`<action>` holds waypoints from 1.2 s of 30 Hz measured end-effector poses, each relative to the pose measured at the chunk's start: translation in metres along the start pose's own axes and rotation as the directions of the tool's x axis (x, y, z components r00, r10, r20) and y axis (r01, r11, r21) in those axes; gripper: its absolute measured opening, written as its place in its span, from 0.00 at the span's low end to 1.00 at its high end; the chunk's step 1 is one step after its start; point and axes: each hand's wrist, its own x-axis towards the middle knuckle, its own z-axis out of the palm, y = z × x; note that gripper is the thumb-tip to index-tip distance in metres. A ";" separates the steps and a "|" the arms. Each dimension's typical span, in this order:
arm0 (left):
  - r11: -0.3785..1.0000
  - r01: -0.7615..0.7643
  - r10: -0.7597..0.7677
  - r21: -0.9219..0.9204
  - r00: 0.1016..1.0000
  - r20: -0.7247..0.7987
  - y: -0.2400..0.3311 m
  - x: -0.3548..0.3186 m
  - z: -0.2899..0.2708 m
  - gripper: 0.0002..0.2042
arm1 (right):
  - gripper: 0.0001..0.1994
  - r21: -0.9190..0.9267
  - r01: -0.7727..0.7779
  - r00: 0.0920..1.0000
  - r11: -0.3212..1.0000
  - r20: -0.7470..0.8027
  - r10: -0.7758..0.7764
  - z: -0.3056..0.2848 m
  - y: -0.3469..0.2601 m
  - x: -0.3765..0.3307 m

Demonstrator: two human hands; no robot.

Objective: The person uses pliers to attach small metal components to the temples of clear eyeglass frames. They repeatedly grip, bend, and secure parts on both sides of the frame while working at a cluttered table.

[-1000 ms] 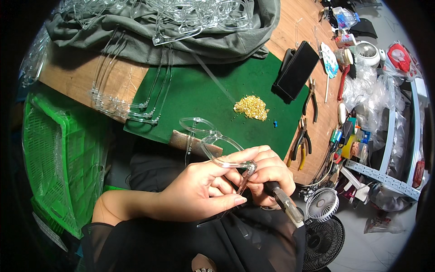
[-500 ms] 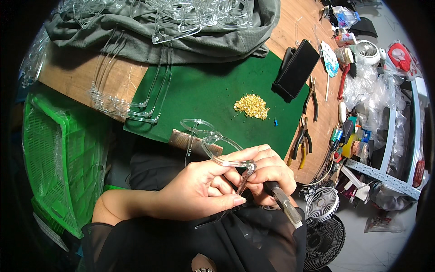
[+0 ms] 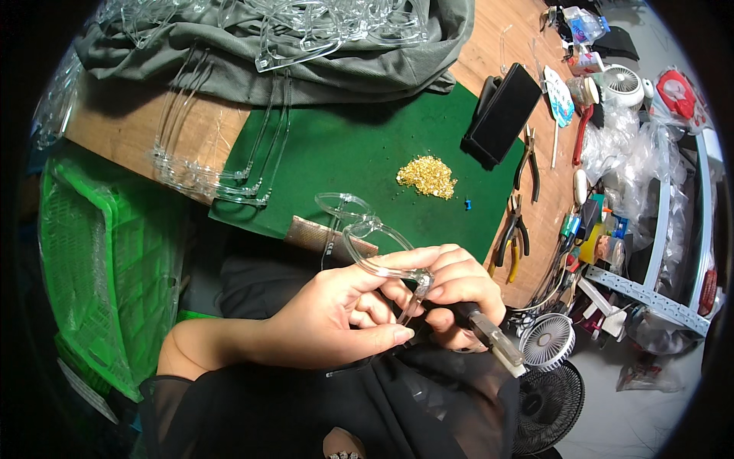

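Note:
A clear plastic eyeglass frame [image 3: 365, 224] is held above my lap, one lens rim pointing toward the mat. Fingers of my left hand [image 3: 336, 314] are closed around its near temple arm, with the thumb stretched along below. Beside it, my right hand [image 3: 468, 287] is closed on a slim tool with a black shank and a translucent grey handle [image 3: 495, 340], likely a screwdriver. Its working end is hidden behind my fingers at the frame's hinge. Past the hands, a pile of small gold-coloured pieces [image 3: 428, 177] lies on the green mat [image 3: 336, 145].
Several clear frames hang over the table's left edge; more lie on a grey cloth [image 3: 336, 88]. A black phone [image 3: 502, 115], pliers [image 3: 512, 237] and a blue pin [image 3: 468, 204] lie to the right. A green crate [image 3: 115, 260] stands left; small fans [image 3: 547, 342] stand right.
The eyeglass frame has shifted slightly in my hands. My right hand and the tool have moved a little right, the handle's end slightly lower. Both grips stay the same.

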 end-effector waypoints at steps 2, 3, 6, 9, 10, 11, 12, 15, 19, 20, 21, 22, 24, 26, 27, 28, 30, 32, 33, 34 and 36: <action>1.000 -0.009 0.010 0.026 1.000 -0.024 0.004 -0.002 0.000 0.33 | 0.12 -0.121 -0.016 0.996 0.992 0.082 0.026 -0.014 -0.003 -0.001; 1.000 -0.010 0.010 0.026 1.000 -0.017 0.006 -0.003 -0.001 0.32 | 0.12 -0.213 -0.026 0.992 0.977 0.116 0.052 -0.022 -0.006 -0.002; 0.999 -0.030 0.031 0.025 0.999 -0.016 0.004 -0.003 -0.003 0.30 | 0.13 -0.496 -0.149 0.897 0.855 0.296 0.328 -0.037 -0.014 -0.003; 0.998 -0.051 0.051 0.030 0.999 0.005 -0.002 -0.003 -0.006 0.30 | 0.16 -0.558 -0.216 0.794 0.801 0.377 0.477 -0.038 -0.015 -0.010; 0.998 -0.057 0.056 0.033 0.998 0.016 -0.004 -0.002 -0.006 0.30 | 0.15 -0.557 -0.226 0.778 0.799 0.391 0.492 -0.038 -0.017 -0.009; 0.998 -0.048 0.048 0.033 0.999 0.010 -0.004 -0.002 -0.006 0.30 | 0.15 -0.553 -0.233 0.761 0.800 0.408 0.504 -0.037 -0.018 -0.008; 0.999 -0.040 0.040 0.033 0.999 0.004 -0.004 -0.002 -0.005 0.30 | 0.15 -0.552 -0.230 0.751 0.802 0.424 0.507 -0.037 -0.019 -0.006; 1.000 -0.013 0.013 0.017 1.000 -0.009 -0.002 -0.001 -0.003 0.30 | 0.15 -0.560 -0.209 0.735 0.802 0.451 0.507 -0.037 -0.021 -0.001; 0.997 -0.052 0.052 0.063 0.999 -0.001 -0.004 -0.003 -0.005 0.29 | 0.16 -0.554 -0.162 0.745 0.817 0.474 0.469 -0.035 -0.021 0.006; 0.991 -0.073 0.072 0.108 0.997 0.013 -0.004 -0.002 -0.006 0.29 | 0.16 -0.559 -0.144 0.755 0.816 0.471 0.456 -0.034 -0.022 0.007; 0.984 -0.095 0.092 0.153 0.995 0.028 -0.004 -0.002 -0.006 0.29 | 0.16 -0.564 -0.125 0.764 0.816 0.470 0.442 -0.034 -0.022 0.007; 0.973 -0.118 0.112 0.197 0.993 0.043 -0.004 -0.001 -0.007 0.29 | 0.16 -0.577 -0.118 0.759 0.808 0.472 0.448 -0.035 -0.022 0.007; 0.934 -0.176 0.175 0.310 0.984 0.030 -0.007 -0.002 -0.006 0.28 | 0.15 -0.604 -0.103 0.747 0.791 0.478 0.463 -0.037 -0.022 0.005; 0.887 -0.224 0.229 0.403 0.973 0.035 -0.007 -0.002 -0.006 0.28 | 0.14 -0.623 -0.085 0.777 0.778 0.447 0.443 -0.034 -0.021 0.003; 0.864 -0.245 0.251 0.440 0.967 0.045 -0.006 -0.002 -0.005 0.28 | 0.13 -0.633 -0.077 0.792 0.770 0.431 0.433 -0.033 -0.022 0.002; 0.838 -0.265 0.273 0.476 0.960 0.055 -0.005 -0.001 -0.005 0.28 | 0.13 -0.651 -0.063 0.805 0.757 0.415 0.423 -0.032 -0.022 0.000; 0.814 -0.331 0.343 0.477 0.937 0.065 -0.007 0.000 -0.003 0.30 | 0.13 -0.678 -0.029 0.830 0.735 0.393 0.395 -0.030 -0.019 -0.004; 0.800 -0.367 0.374 0.475 0.924 0.084 -0.010 0.000 -0.001 0.32 | 0.13 -0.676 0.003 0.866 0.737 0.371 0.336 -0.029 -0.015 -0.007; 0.773 -0.375 0.389 0.512 0.917 0.084 -0.011 0.001 0.001 0.31 | 0.12 -0.676 0.020 0.882 0.736 0.359 0.306 -0.028 -0.014 -0.008; 0.719 -0.410 0.447 0.561 0.891 0.079 -0.014 0.003 0.003 0.30 | 0.13 -0.674 0.032 0.897 0.738 0.346 0.276 -0.027 -0.013 -0.010; 0.636 -0.444 0.534 0.631 0.843 0.055 -0.021 0.004 0.006 0.28 | 0.13 -0.667 0.042 0.910 0.744 0.333 0.246 -0.026 -0.011 -0.013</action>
